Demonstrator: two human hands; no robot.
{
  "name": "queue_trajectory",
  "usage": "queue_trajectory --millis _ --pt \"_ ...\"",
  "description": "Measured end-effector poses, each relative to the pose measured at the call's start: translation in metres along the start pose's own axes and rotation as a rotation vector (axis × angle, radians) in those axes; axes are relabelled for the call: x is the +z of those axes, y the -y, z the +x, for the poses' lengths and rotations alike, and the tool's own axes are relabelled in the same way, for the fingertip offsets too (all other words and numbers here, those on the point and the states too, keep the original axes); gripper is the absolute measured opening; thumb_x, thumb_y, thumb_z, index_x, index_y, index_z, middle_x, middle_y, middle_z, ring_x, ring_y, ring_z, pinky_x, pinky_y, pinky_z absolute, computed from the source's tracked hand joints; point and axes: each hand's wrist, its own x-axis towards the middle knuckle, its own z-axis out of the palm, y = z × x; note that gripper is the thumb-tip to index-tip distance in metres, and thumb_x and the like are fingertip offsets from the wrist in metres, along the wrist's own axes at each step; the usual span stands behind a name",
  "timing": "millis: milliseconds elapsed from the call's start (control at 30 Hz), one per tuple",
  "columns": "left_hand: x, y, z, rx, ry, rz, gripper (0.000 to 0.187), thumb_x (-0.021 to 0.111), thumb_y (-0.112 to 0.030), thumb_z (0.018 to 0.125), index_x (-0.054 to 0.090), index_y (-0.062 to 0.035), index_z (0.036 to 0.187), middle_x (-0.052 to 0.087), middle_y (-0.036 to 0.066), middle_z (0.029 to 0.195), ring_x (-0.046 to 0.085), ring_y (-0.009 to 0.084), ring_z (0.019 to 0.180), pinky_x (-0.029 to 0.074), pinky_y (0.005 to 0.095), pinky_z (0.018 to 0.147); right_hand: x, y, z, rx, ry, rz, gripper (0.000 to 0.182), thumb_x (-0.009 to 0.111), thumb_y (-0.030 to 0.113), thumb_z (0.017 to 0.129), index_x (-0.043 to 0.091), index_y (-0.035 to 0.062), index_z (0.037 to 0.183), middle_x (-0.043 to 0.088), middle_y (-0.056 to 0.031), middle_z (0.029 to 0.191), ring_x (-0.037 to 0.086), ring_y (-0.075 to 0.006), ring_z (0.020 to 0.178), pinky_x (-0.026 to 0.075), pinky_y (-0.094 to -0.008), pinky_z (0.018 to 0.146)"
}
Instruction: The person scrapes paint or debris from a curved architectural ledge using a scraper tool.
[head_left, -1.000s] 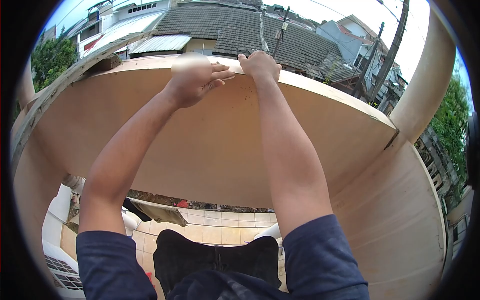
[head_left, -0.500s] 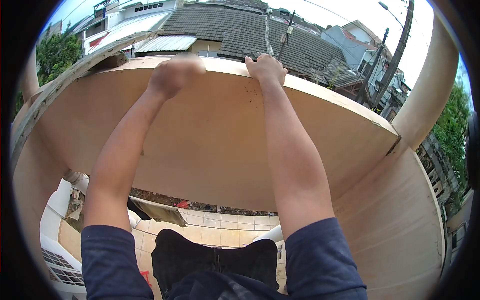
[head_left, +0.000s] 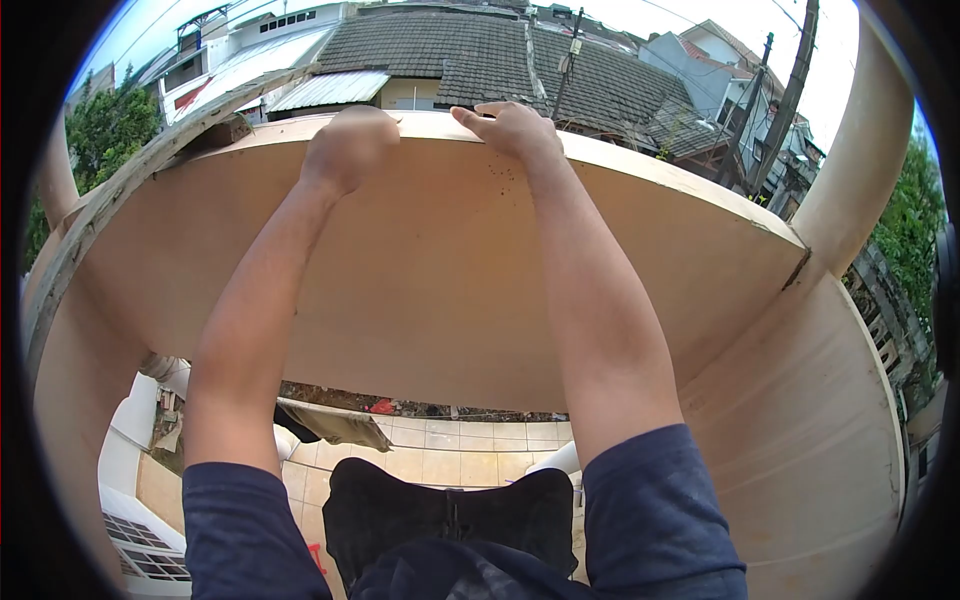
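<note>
Both my arms reach up to the top edge of a cream-painted wall panel (head_left: pixel 420 290). My left hand (head_left: pixel 348 155) rests at that edge on the left; a blurred patch covers its fingers, so their pose is hidden. A short way to its right, my right hand (head_left: pixel 515 132) lies over the same edge. Its fingers are stretched out and point left, with nothing visible in them. Small dark specks (head_left: pixel 503 180) dot the panel just below the right hand.
A weathered curved strip (head_left: pixel 130 165) runs along the left, beside a brownish block (head_left: pixel 225 132). A round column (head_left: pixel 860 140) rises at the right. Far below lie a tiled floor (head_left: pixel 455 465) and a hanging cloth (head_left: pixel 340 425). Tiled roofs (head_left: pixel 420 50) stand beyond the wall.
My right hand has slid left along the top edge, nearer my left hand, and its fingers now stretch leftward. The left hand has stayed in about the same place. The view has shifted slightly.
</note>
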Motion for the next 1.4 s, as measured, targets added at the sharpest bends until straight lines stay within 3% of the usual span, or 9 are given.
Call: queue_trajectory --millis 133,267,433,500,833,1033,1100,1233,1400 --pt "0.017 -0.024 -0.008 0.394 -0.294 -0.075 0.037 0.056 -0.043 0.111 0.081 -0.0204 0.125 0.082 0.010 0.111 0.077 0.0336 0.107 0.059 0.0469 0.095 0.002 0.000 0.008 -0.050 0.042 -0.032 0.089 0.057 0.094 0.086 0.059 0.0411 0.157 0.053 -0.0054 0.165 0.040 -0.0379 0.156 0.044 -0.0573 0.122" --pt "-0.001 -0.007 0.011 -0.136 0.081 0.026 0.048 0.046 -0.051 0.113 0.081 -0.0215 0.126 0.081 0.010 0.117 0.076 0.0342 0.110 0.058 0.0476 0.098 0.004 -0.004 0.006 -0.042 -0.001 -0.059 0.086 0.056 0.092 0.088 0.055 0.0430 0.159 0.053 -0.0037 0.165 0.038 -0.0341 0.158 0.041 -0.0551 0.126" --pt "0.008 -0.049 0.018 -0.192 0.205 0.081 0.054 0.040 -0.051 0.115 0.080 -0.0183 0.129 0.080 0.010 0.122 0.074 0.0330 0.117 0.055 0.0470 0.106 -0.005 0.007 -0.012 -0.073 -0.034 -0.113 0.080 0.052 0.088 0.094 0.056 0.0410 0.158 0.050 0.0011 0.168 0.037 -0.0229 0.160 0.028 -0.0497 0.134" --pt "0.031 -0.064 0.007 0.159 -0.046 -0.060 0.052 0.040 -0.049 0.115 0.078 -0.0190 0.133 0.079 0.008 0.127 0.071 0.0307 0.124 0.053 0.0454 0.110 -0.008 0.009 -0.017 -0.046 -0.046 -0.117 0.081 0.051 0.087 0.095 0.056 0.0382 0.159 0.052 -0.0002 0.166 0.038 -0.0244 0.160 0.027 -0.0496 0.134" --pt "0.008 -0.044 0.009 -0.058 0.094 -0.023 0.044 0.049 -0.047 0.114 0.076 -0.0210 0.135 0.077 0.005 0.135 0.070 0.0269 0.127 0.052 0.0444 0.112 -0.014 0.016 -0.025 0.041 -0.024 -0.108 0.082 0.046 0.079 0.101 0.051 0.0247 0.163 0.057 -0.0041 0.163 0.044 -0.0257 0.157 0.030 -0.0509 0.133" --pt "0.020 -0.032 0.004 0.264 -0.073 -0.065 0.046 0.050 -0.054 0.112 0.078 -0.0232 0.133 0.077 0.006 0.134 0.071 0.0279 0.124 0.054 0.0438 0.108 -0.008 0.008 -0.012 0.028 -0.008 -0.122 0.086 0.048 0.087 0.095 0.052 0.0340 0.162 0.051 -0.0061 0.167 0.047 -0.0356 0.154 0.044 -0.0571 0.123" --pt "0.014 -0.021 0.008 0.254 -0.012 -0.132 0.045 0.050 -0.052 0.112 0.077 -0.0242 0.135 0.076 0.005 0.135 0.071 0.0278 0.125 0.054 0.0441 0.108 -0.016 0.017 -0.031 0.067 -0.014 -0.098 0.082 0.048 0.081 0.099 0.056 0.0264 0.160 0.057 -0.0022 0.162 0.043 -0.0237 0.156 0.030 -0.0498 0.132" --pt "-0.006 -0.031 0.020 -0.067 0.259 -0.013 0.041 0.051 -0.046 0.113 0.076 -0.0255 0.137 0.076 0.004 0.137 0.070 0.0278 0.127 0.054 0.0446 0.109 -0.013 0.017 -0.028 0.045 -0.042 -0.124 0.082 0.047 0.080 0.100 0.057 0.0233 0.159 0.057 -0.0017 0.162 0.041 -0.0232 0.157 0.026 -0.0507 0.134" --pt "0.007 -0.045 0.005 0.275 0.056 -0.099 0.042 0.050 -0.042 0.114 0.077 -0.0185 0.136 0.078 0.010 0.130 0.070 0.0332 0.127 0.055 0.0448 0.106 -0.007 0.011 -0.020 0.019 -0.067 -0.119 0.080 0.047 0.078 0.102 0.058 0.0221 0.158 0.058 -0.0045 0.161 0.043 -0.0247 0.156 0.025 -0.0523 0.134"
